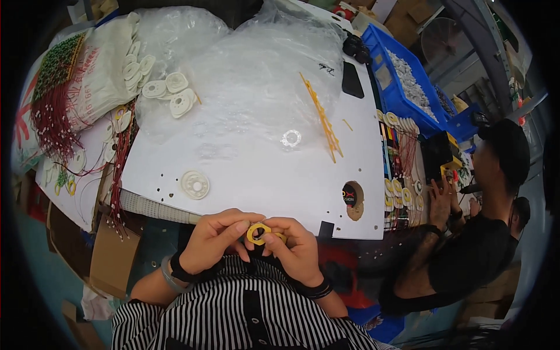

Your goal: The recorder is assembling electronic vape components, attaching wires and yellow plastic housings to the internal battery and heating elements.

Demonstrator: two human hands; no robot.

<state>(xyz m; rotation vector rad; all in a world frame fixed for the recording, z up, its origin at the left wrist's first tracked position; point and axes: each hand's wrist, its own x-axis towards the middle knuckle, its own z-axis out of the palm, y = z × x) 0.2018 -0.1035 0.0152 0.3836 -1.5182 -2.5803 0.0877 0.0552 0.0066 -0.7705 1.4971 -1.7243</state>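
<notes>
A small yellow plastic ring part (251,235) with a dark centre is held up in front of my body, just off the table's near edge. My right hand (296,248) pinches it between thumb and fingers, and more yellow shows behind the thumb. At its left side my left hand (211,240) is closed, with thumb and forefinger tips at the rim. On the table beyond lies a round white plastic disc (195,185). A clear-white ring (291,138) lies farther off on the clear plastic bag.
Large clear plastic bags (245,76) cover the white table. Yellow plastic strips (319,116) and a black phone (352,80) lie at right, near a blue bin (402,81) of white parts. Red-wired parts (55,116) hang at left. A co-worker (466,233) sits at right.
</notes>
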